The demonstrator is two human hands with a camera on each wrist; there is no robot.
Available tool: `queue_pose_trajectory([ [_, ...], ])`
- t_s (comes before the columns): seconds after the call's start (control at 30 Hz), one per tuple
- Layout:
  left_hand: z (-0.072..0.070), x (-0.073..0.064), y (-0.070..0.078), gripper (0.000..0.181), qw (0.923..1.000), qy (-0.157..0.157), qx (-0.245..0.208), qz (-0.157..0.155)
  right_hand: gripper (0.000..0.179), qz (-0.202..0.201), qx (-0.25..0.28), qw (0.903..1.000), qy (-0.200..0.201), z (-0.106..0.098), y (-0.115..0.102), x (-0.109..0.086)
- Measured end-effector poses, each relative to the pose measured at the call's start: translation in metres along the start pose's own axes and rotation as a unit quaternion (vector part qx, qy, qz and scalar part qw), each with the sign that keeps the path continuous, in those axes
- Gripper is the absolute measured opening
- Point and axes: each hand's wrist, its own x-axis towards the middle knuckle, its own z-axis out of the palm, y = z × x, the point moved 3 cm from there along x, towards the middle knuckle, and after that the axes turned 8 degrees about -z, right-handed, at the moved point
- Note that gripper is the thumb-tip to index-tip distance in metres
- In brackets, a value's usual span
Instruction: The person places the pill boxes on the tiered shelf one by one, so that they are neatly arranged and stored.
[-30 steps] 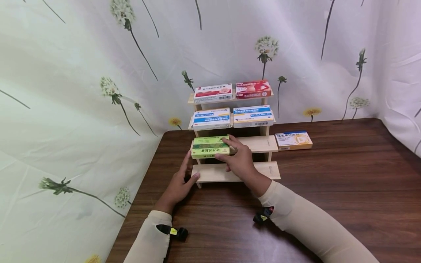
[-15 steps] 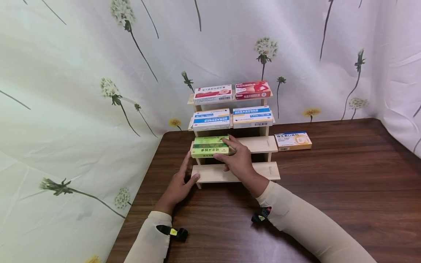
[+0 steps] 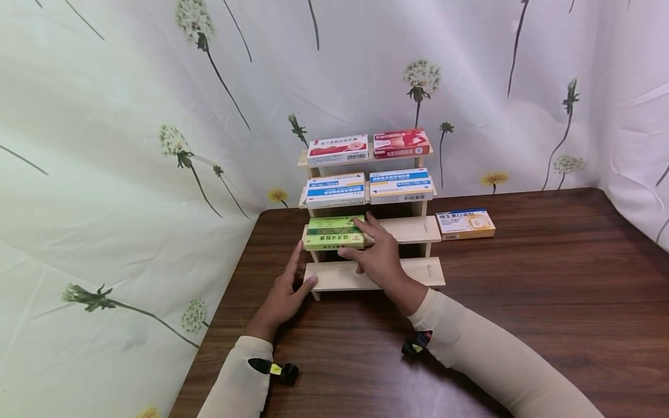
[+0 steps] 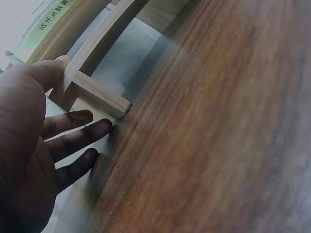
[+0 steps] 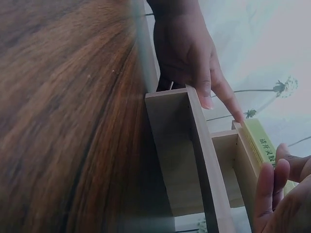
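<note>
A flat green medicine box (image 3: 333, 232) lies on the left of the second-lowest step of a pale wooden stepped rack (image 3: 371, 276). Over the box's right end is my right hand (image 3: 385, 258), its index fingertip on the top face and its thumb extended along the front edge. Its fingers also show beside the green box (image 5: 260, 141) in the right wrist view. My left hand (image 3: 280, 299) is at the rack's left side, index finger reaching up to the box's left corner and thumb at the lowest step's end. In the left wrist view, the remaining fingers (image 4: 73, 141) are spread beside the rack's leg.
A white and red box (image 3: 338, 150) and a red box (image 3: 401, 143) lie on the top step. Below them are two blue and white boxes (image 3: 335, 190). A white and yellow box (image 3: 465, 224) lies right of the rack on the dark wooden table (image 3: 522, 325). Flower-printed cloth hangs behind.
The right thumb has slid slightly left along the green box's front edge, and a finger behind its right end has lifted a little. The left hand and box stay almost still.
</note>
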Motion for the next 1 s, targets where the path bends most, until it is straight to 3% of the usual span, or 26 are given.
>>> queue_pose_trajectory([
  [0.3, -0.001, -0.001, 0.004, 0.090, 1.0000, 0.001, 0.004, 0.007, 0.072, -0.018, -0.016, 0.9997, -0.006, -0.012, -0.009, -0.004],
  [0.67, -0.001, -0.001, 0.003, 0.089, 1.0000, -0.001, 0.003, 0.005, 0.069, -0.011, -0.004, 0.9995, -0.029, -0.033, -0.010, -0.014],
  [1.0, 0.000, -0.001, 0.003, 0.088, 1.0000, -0.001, 0.002, 0.006, 0.067, -0.041, -0.022, 0.9969, -0.064, -0.054, -0.006, -0.023],
])
